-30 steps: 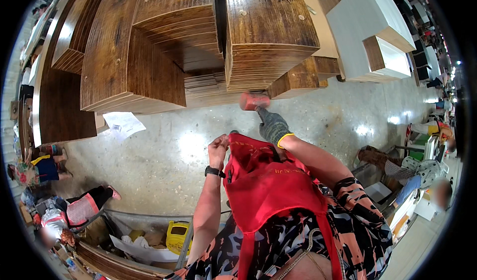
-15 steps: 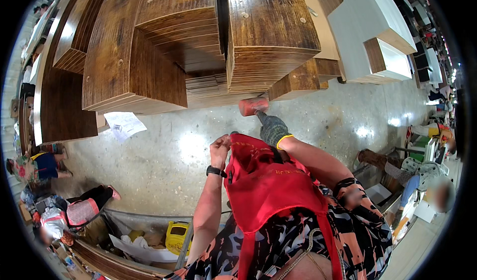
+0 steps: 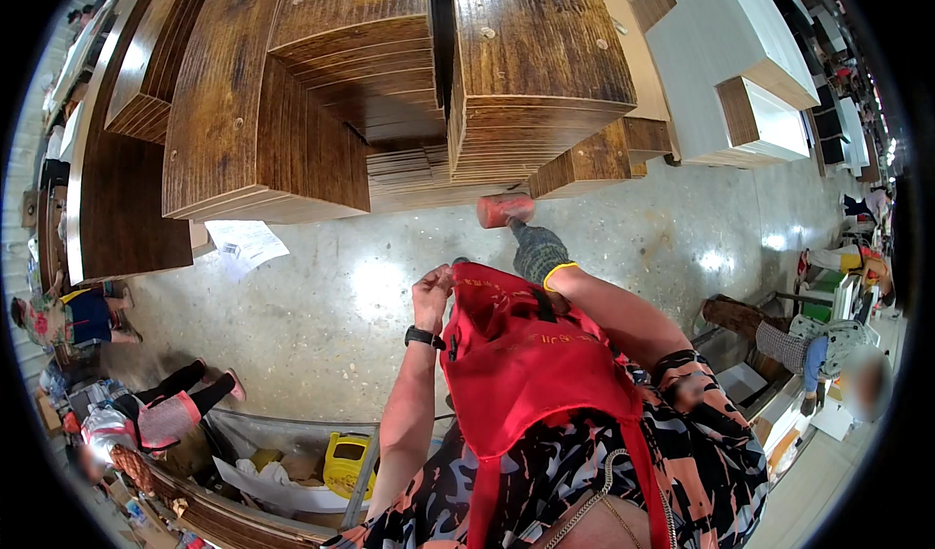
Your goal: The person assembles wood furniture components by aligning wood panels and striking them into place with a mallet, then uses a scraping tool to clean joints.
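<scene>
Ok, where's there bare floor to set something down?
The concrete floor is open between the paper sheet and your left hand, and right of your gloved right hand, below the white boards. It's tight between the red mallet and brown board stack; the lower-left grey bin is crowded.

Red mallet: cylindrical head, roughly crosswise in view; gripped in gloved right hand, extended beyond apron. Red apron: worn, creased, yellow markings; left hand at its far left edge, grip unclear.

Open floor lies left of the mallet; brown stacks block ahead.
</scene>
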The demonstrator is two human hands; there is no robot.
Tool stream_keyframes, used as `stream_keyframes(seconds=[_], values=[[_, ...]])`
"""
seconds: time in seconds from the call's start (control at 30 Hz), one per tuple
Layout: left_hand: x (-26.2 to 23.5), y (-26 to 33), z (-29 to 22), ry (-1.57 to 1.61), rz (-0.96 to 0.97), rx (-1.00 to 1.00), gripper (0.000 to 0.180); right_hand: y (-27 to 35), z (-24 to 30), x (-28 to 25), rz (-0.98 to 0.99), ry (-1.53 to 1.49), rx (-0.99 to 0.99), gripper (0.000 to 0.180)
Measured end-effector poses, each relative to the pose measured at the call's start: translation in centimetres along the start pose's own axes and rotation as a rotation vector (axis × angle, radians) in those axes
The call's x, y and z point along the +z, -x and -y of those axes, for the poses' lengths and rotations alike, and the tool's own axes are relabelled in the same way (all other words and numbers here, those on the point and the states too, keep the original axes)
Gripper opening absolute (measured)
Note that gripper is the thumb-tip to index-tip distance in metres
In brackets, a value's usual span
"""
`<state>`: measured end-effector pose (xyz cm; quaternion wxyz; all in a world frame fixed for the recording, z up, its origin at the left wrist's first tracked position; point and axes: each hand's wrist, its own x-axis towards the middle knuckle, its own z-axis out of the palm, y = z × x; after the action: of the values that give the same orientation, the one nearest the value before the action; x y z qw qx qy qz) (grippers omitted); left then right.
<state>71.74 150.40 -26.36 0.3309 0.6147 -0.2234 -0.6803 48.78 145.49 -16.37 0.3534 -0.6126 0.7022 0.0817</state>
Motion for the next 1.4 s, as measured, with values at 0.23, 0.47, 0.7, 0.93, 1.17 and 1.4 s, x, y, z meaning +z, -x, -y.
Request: stream_keyframes(seconds=[0.23,0.47,0.7,0.93,1.17,1.4], values=[[0.2,0.2,0.1,0.015,0.003,-0.005,0.021,-1.0,-0.8,1.0,0.003,0.034,-0.003,0.070],[0.3,0.6,-0.1,-0.013,0.002,-0.007,0.021,-1.1,-1.4,2.0,-0.039,0.062,-0.042,0.071],[0.6,0.7,-0.2,-0.055,0.009,-0.017,0.022,0.1,-1.7,1.7,-0.087,0.036,-0.107,0.066],[3.0,1.3,-1.1,-0.123,0.058,0.015,0.034,3.9,-6.8,0.2,-0.039,-0.097,-0.276,0.060],[12.3,1.9,-5.4,-0.202,0.233,0.295,0.078,12.3,-15.1,-2.4,-0.208,-0.615,-0.281,0.051],[20.7,2.1,-11.7,-0.221,0.280,0.424,0.100,17.0,-18.6,-5.1,-0.237,-1.573,-0.005,0.041]])
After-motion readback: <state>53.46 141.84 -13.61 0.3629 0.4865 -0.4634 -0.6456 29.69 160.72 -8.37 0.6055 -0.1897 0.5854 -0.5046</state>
